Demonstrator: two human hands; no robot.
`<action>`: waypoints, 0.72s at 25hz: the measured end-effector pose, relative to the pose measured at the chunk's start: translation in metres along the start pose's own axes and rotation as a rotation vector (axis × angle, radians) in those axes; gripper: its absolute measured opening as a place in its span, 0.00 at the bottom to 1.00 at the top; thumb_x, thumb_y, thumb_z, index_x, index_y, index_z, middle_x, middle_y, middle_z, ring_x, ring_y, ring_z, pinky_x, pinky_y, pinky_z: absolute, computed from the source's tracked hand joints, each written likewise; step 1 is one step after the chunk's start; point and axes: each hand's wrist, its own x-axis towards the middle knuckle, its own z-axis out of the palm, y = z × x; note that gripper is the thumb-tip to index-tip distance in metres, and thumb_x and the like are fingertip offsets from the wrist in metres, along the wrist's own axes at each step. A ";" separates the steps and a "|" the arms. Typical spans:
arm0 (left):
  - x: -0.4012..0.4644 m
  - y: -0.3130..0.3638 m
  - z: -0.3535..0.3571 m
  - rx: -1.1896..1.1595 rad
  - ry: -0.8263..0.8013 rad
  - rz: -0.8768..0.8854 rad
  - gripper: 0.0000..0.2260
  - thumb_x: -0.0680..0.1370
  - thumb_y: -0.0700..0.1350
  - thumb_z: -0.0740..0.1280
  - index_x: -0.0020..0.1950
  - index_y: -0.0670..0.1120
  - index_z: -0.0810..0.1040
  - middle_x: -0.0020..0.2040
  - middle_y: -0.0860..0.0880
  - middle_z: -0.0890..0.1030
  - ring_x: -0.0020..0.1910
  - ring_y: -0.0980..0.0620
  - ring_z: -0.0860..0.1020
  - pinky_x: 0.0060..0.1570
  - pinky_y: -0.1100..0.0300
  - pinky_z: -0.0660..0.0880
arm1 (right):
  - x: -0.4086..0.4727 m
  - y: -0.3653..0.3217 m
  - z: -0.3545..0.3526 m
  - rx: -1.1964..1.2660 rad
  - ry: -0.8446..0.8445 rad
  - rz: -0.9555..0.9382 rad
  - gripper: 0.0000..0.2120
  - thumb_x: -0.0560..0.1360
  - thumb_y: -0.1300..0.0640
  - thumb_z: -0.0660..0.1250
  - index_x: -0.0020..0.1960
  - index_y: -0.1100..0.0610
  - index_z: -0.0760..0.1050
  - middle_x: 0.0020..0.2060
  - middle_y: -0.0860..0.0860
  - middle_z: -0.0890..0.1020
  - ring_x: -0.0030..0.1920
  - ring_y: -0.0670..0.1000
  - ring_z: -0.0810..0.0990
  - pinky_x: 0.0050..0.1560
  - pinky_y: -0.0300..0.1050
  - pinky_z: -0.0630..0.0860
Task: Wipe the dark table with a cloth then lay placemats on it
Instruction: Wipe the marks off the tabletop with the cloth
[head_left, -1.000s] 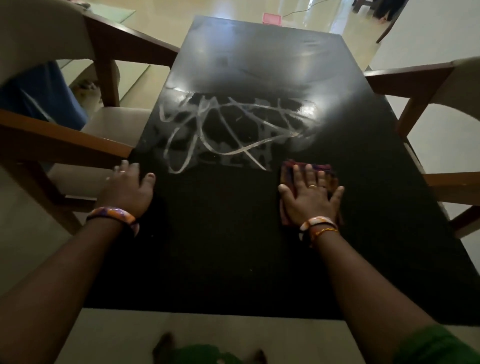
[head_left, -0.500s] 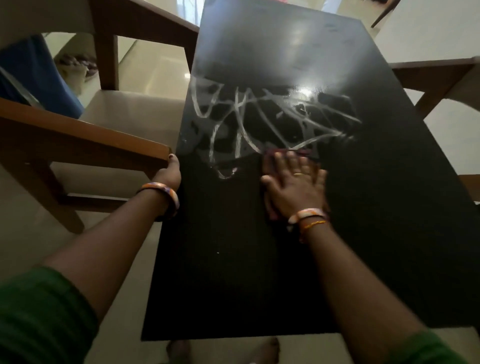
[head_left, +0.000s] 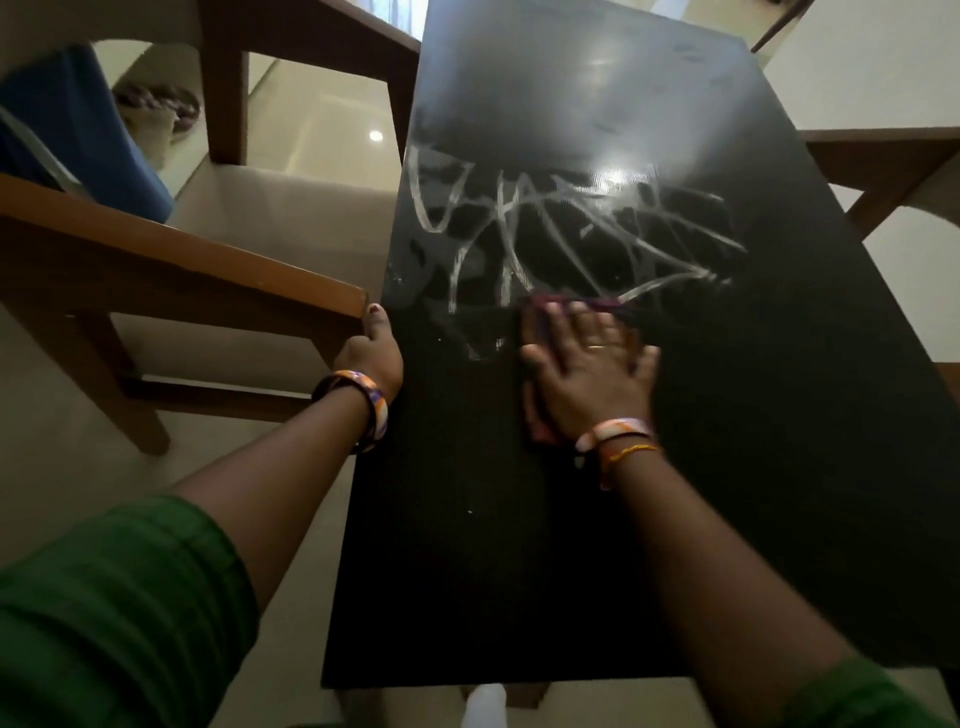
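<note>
**Mid-wipe on the dark tabletop, streaks all over the top half**

The right hand (head_left: 592, 374) sits flat in the middle of the frame, fingers spread and straight, pressing down on a reddish cloth (head_left: 537, 415). You only see bits of the cloth poking out past the fingertips and along the thumb side, the palm covers most of it. It lies on the dark tabletop (head_left: 467, 571), right at the lower edge of a patch of pale wet streaks (head_left: 571, 228) that criss-cross the glossy upper centre of the surface.

The left hand (head_left: 371, 353) is at the tabletop's left edge, centre-left of the frame, thumb pointing up next to the end of a wooden chair arm (head_left: 208, 265). Its fingers look tucked over the edge, but they're hidden, so I can't tell whether it's actually gripping.

Both wrists have orange and white bangles (head_left: 613, 434), and there's a ring on the right hand. Green sleeves (head_left: 114, 613) show at the bottom corners. The chair with its cream seat (head_left: 291, 213) fills the left of the frame, something blue (head_left: 88, 135) at upper left behind it. Another wooden chair (head_left: 878, 166) peeks in at the right edge.
</note>
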 end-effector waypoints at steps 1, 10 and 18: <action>0.001 0.001 -0.001 0.003 -0.009 -0.005 0.24 0.80 0.60 0.43 0.49 0.43 0.69 0.36 0.47 0.68 0.33 0.52 0.68 0.37 0.57 0.63 | 0.007 0.031 -0.009 0.008 -0.022 0.148 0.27 0.78 0.36 0.45 0.76 0.38 0.44 0.77 0.42 0.46 0.76 0.48 0.42 0.71 0.68 0.38; -0.001 0.000 -0.002 0.011 -0.030 0.038 0.29 0.81 0.59 0.42 0.60 0.39 0.72 0.44 0.45 0.72 0.49 0.44 0.75 0.47 0.55 0.66 | -0.029 -0.082 0.020 0.020 -0.022 -0.247 0.26 0.79 0.38 0.46 0.75 0.38 0.43 0.77 0.43 0.43 0.76 0.48 0.38 0.69 0.65 0.35; 0.001 0.001 -0.005 0.001 -0.068 0.032 0.24 0.81 0.60 0.43 0.35 0.46 0.66 0.31 0.49 0.66 0.30 0.53 0.66 0.30 0.60 0.60 | 0.003 0.008 -0.011 0.127 -0.058 0.258 0.26 0.80 0.40 0.45 0.76 0.39 0.42 0.77 0.43 0.42 0.76 0.50 0.38 0.69 0.72 0.40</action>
